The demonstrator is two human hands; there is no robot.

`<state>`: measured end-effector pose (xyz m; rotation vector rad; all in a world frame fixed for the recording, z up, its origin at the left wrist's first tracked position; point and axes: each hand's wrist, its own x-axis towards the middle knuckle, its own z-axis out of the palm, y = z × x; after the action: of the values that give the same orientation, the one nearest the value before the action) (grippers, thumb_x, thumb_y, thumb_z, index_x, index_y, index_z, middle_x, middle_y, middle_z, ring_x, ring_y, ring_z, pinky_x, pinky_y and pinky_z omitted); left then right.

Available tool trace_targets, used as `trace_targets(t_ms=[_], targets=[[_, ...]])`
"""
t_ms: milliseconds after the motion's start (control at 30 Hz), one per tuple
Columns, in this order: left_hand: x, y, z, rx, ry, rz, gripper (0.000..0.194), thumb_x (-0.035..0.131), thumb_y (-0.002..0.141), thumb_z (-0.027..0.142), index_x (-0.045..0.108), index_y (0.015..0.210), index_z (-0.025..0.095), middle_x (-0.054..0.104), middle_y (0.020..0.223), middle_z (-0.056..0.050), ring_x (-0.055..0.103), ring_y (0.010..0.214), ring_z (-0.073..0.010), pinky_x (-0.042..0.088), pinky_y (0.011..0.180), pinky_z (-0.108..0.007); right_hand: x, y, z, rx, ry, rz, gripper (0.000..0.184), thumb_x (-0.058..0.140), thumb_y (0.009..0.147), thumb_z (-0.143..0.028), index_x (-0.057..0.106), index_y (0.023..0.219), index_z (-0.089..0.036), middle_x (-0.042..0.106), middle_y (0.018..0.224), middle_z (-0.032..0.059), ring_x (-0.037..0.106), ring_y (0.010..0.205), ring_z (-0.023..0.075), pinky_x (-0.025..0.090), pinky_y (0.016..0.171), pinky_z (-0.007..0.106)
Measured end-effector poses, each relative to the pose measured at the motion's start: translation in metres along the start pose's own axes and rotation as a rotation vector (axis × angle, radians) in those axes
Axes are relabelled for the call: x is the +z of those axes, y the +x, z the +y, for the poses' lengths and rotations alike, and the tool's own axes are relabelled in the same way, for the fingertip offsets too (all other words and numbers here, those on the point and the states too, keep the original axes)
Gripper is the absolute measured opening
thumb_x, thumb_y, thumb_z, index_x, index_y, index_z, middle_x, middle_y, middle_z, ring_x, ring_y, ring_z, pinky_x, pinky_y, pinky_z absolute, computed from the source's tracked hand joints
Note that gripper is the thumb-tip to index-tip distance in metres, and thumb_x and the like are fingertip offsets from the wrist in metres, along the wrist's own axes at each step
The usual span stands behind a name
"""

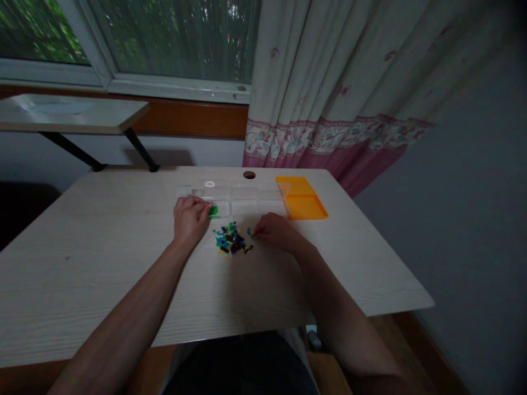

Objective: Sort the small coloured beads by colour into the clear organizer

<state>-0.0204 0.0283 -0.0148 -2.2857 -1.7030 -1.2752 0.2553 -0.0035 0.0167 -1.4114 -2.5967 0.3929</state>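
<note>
A clear plastic compartment tray (245,207) lies near the back of the table. My left hand (190,218) is at its front left corner, fingers bent over the wall and closed on it. Just beside the left fingertips, small green pieces (213,210) sit in the front left compartment. In front of the tray is a loose pile of small plastic building pieces (229,240), blue, green, dark brown and yellow. My right hand (276,230) rests right of the pile, thumb and finger pinched by a few stray bits. What the pinch holds is too small to make out.
An orange plastic tray (304,198) lies at the clear tray's right end. Behind is a round cable hole (249,175) in the table (123,263). A raised shelf (74,112) on black legs stands at the back left. A curtain (321,99) hangs behind the right side.
</note>
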Motion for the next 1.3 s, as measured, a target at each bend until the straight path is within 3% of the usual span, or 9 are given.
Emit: trace_targets(t_ms=[200,400,500,600,767,900,1067,1167,1300], targets=[[-0.001,0.0,0.0,-0.015,0.02,-0.031,0.028,0.053,0.094,0.038,0.077,0.097,0.024,0.064,0.095,-0.007,0.049,0.099,-0.0259,0.042,0.092,-0.046,0.004,0.004,-0.006,-0.02,-0.034,0.013,0.013,0.067,0.086,-0.021,0.078,0.09,-0.021,0.073,0.087,0.0055,0.061,0.09,0.0193,0.042,0.083,0.029],[-0.001,0.001,-0.002,0.002,0.018,-0.002,0.03,0.052,0.095,0.039,0.077,0.097,0.023,0.064,0.093,-0.007,0.05,0.099,-0.0256,0.043,0.091,-0.045,0.007,0.008,-0.01,0.071,0.179,0.17,0.008,0.071,0.083,-0.021,0.078,0.086,-0.02,0.075,0.087,0.0051,0.063,0.09,0.0178,0.044,0.086,0.03],[-0.002,0.0,0.003,0.09,-0.036,0.011,0.027,0.053,0.095,0.037,0.077,0.101,0.024,0.064,0.091,-0.007,0.052,0.095,-0.024,0.043,0.089,-0.044,0.01,0.011,-0.014,0.164,0.336,0.273,0.006,0.074,0.081,-0.023,0.078,0.085,-0.021,0.074,0.085,0.004,0.062,0.084,0.016,0.045,0.079,0.028],[-0.005,-0.004,0.015,0.233,-0.142,-0.058,0.024,0.055,0.095,0.032,0.074,0.109,0.027,0.065,0.094,-0.006,0.054,0.095,-0.022,0.044,0.09,-0.042,0.013,0.014,-0.017,0.244,0.53,0.323,0.013,0.074,0.079,-0.031,0.078,0.085,-0.02,0.074,0.082,0.0026,0.06,0.073,0.0131,0.043,0.068,0.025],[-0.006,-0.01,0.038,0.429,-0.272,-0.224,0.03,0.056,0.095,0.03,0.068,0.122,0.028,0.067,0.1,-0.006,0.056,0.097,-0.0211,0.045,0.089,-0.04,0.02,0.016,-0.018,0.266,0.812,0.296,0.025,0.072,0.077,-0.041,0.078,0.085,-0.018,0.072,0.073,0.0013,0.056,0.063,0.0112,0.04,0.061,0.024],[-0.004,-0.011,0.041,0.471,-0.258,-0.243,0.027,0.057,0.095,0.031,0.069,0.119,0.028,0.069,0.098,-0.005,0.056,0.095,-0.0206,0.045,0.087,-0.038,0.024,0.016,-0.019,0.272,0.932,0.256,0.028,0.071,0.076,-0.042,0.077,0.085,-0.017,0.073,0.076,0.0017,0.059,0.066,0.0124,0.043,0.065,0.025],[-0.002,-0.01,0.036,0.453,-0.244,-0.169,0.019,0.06,0.093,0.031,0.073,0.106,0.024,0.072,0.093,-0.003,0.057,0.091,-0.0195,0.046,0.086,-0.037,0.021,0.015,-0.018,0.251,0.857,0.283,0.025,0.067,0.083,-0.04,0.077,0.09,-0.018,0.074,0.083,0.0027,0.061,0.074,0.0138,0.045,0.071,0.026],[-0.004,-0.007,0.032,0.38,-0.211,-0.119,0.018,0.06,0.093,0.033,0.074,0.1,0.024,0.073,0.092,-0.004,0.058,0.088,-0.0196,0.046,0.085,-0.038,0.014,0.012,-0.009,0.21,0.586,0.314,0.018,0.065,0.086,-0.032,0.077,0.091,-0.019,0.073,0.088,0.0039,0.061,0.078,0.014,0.045,0.075,0.027],[-0.006,-0.002,0.02,0.226,-0.164,-0.009,0.018,0.063,0.091,0.037,0.074,0.089,0.023,0.073,0.085,-0.003,0.059,0.086,-0.0208,0.046,0.084,-0.039,0.009,0.008,0.004,0.106,0.218,0.215,0.013,0.065,0.086,-0.02,0.078,0.09,-0.02,0.071,0.087,0.0055,0.06,0.085,0.0167,0.043,0.083,0.03]])
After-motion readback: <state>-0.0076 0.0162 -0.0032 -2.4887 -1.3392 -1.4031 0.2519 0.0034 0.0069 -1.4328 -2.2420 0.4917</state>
